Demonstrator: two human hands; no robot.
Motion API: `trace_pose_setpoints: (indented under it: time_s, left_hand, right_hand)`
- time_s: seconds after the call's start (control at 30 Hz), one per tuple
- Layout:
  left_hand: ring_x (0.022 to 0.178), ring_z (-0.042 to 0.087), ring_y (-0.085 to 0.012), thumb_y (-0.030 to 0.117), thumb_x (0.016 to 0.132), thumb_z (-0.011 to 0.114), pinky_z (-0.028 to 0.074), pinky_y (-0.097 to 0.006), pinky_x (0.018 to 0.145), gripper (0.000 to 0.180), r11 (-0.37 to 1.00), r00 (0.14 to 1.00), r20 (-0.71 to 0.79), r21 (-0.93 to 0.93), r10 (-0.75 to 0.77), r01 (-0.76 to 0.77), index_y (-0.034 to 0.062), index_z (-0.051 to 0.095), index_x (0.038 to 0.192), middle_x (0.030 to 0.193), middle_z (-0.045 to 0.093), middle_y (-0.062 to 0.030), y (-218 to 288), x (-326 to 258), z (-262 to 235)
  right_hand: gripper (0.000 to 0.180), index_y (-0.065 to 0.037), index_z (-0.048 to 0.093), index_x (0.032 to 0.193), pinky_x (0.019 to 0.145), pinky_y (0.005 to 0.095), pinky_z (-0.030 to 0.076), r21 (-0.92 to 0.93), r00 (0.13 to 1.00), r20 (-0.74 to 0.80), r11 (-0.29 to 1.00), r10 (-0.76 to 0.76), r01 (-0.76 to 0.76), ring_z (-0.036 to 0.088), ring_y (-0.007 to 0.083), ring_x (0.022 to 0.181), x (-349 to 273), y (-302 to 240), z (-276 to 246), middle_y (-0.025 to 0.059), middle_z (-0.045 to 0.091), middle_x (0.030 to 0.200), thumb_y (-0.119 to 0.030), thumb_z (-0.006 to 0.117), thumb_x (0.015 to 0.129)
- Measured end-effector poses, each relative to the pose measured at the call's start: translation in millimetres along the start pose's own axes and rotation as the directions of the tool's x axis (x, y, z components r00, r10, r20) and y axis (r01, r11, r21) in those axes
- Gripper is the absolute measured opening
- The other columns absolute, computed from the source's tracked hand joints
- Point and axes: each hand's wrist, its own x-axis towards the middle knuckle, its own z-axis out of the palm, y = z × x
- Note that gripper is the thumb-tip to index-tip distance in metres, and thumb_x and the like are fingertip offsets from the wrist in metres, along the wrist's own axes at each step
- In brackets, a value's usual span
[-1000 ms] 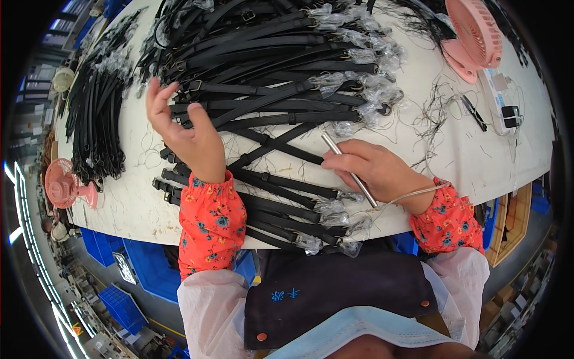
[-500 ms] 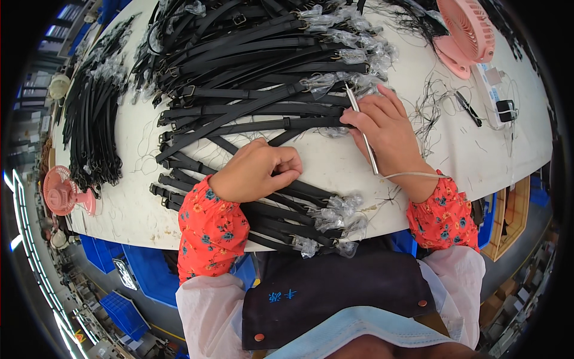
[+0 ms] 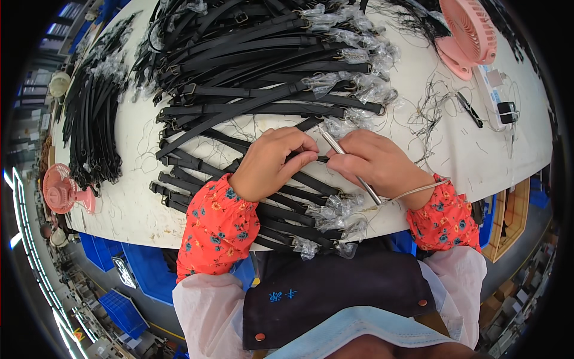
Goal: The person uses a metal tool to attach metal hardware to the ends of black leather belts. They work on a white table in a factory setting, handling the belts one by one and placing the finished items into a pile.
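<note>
Over the middle of the table, my left hand (image 3: 270, 163) is closed in a pinch on a black strap (image 3: 322, 159). A short dark piece of that strap shows between my two hands; the rest is covered by my fingers. My right hand (image 3: 382, 161) grips a slim silver pen-shaped tool (image 3: 333, 142) with a pale cord at its lower end, and its fingertips also meet the strap. The tool slants, its tip pointing up and left. Under and in front of my hands lie several more black straps (image 3: 281, 209) with buckles at the left and clear plastic wrapping (image 3: 335, 212) at the right.
A large pile of black straps (image 3: 239, 60) covers the far middle; another bundle (image 3: 92, 128) lies left. Pink fans stand at the far right (image 3: 469, 33) and left (image 3: 58, 188). Thread snippers (image 3: 469, 110), a power strip (image 3: 489, 96) and loose threads (image 3: 427, 113) lie right.
My right hand has come down and left from the upper straps with the tool. My left hand has moved right and up, and both now meet at a strap.
</note>
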Motion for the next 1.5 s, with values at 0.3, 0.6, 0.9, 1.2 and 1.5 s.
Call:
trace_pose_setpoints:
  time_s: [0.3, 0.6, 0.9, 1.2, 1.5]
  left_hand:
    - [0.098, 0.061, -0.0299, 0.005, 0.08, 0.08, 0.048, -0.039, 0.088, 0.027, 0.926, 0.942, -0.218, 0.336, 0.254, -0.172, 0.0083, 0.071, 0.105, 0.105, 0.065, -0.0067, -1, 2, 7]
    - [0.09, 0.061, -0.0263, 0.006, 0.08, 0.08, 0.05, -0.037, 0.079, 0.024, 0.935, 0.965, -0.08, 0.279, 0.251, -0.22, 0.011, 0.074, 0.103, 0.097, 0.064, -0.0032, 2, 5, 18]
    - [0.084, 0.063, -0.0232, 0.001, 0.09, 0.07, 0.051, -0.034, 0.075, 0.008, 1.0, 0.992, -0.129, -0.025, 0.015, -0.019, 0.0026, 0.066, 0.097, 0.093, 0.064, -0.008, 0, 3, 16]
    - [0.084, 0.062, -0.0235, 0.001, 0.096, 0.062, 0.05, -0.032, 0.077, 0.008, 1.0, 0.992, -0.122, -0.024, 0.005, -0.008, 0.0011, 0.061, 0.104, 0.094, 0.062, -0.01, 0, 1, 10]
    - [0.083, 0.06, -0.0251, 0.001, 0.097, 0.06, 0.049, -0.034, 0.076, 0.006, 1.0, 0.994, -0.11, -0.021, -0.001, -0.001, 0.0016, 0.058, 0.103, 0.094, 0.059, -0.0107, 1, 2, 11]
  right_hand:
    - [0.02, -0.008, 0.064, 0.108, 0.077, 0.0423, 0.054, 0.116, 0.978, 0.032, 0.971, 0.205, -0.207, 0.066, 0.0331, 0.088, 1, -1, -2, 0.0115, 0.065, 0.094, -0.007, 0.07, 0.089]
    - [0.031, -0.007, 0.054, 0.134, 0.079, 0.0303, 0.054, 0.64, 0.829, -0.031, 0.648, 0.558, -0.413, 0.068, 0.0155, 0.089, 2, -10, 0, 0.0085, 0.068, 0.11, -0.024, 0.054, 0.108]
    - [0.033, 0.002, 0.06, 0.121, 0.068, 0.0257, 0.053, 0.855, 0.74, 0.245, 0.22, 0.627, -0.47, 0.066, 0.0128, 0.071, 1, 1, -3, 0.0096, 0.067, 0.108, -0.027, 0.051, 0.11]
    - [0.038, 0.004, 0.066, 0.103, 0.059, 0.0222, 0.049, 0.787, 0.75, 0.301, 0.291, 0.589, -0.544, 0.062, 0.0096, 0.061, 4, -3, 1, 0.0057, 0.066, 0.08, -0.03, 0.05, 0.11]
    - [0.036, 0.002, 0.064, 0.112, 0.059, 0.0218, 0.048, 0.769, 0.733, 0.35, 0.267, 0.583, -0.581, 0.063, 0.0085, 0.062, 6, -5, 1, 0.0032, 0.066, 0.078, -0.03, 0.049, 0.111]
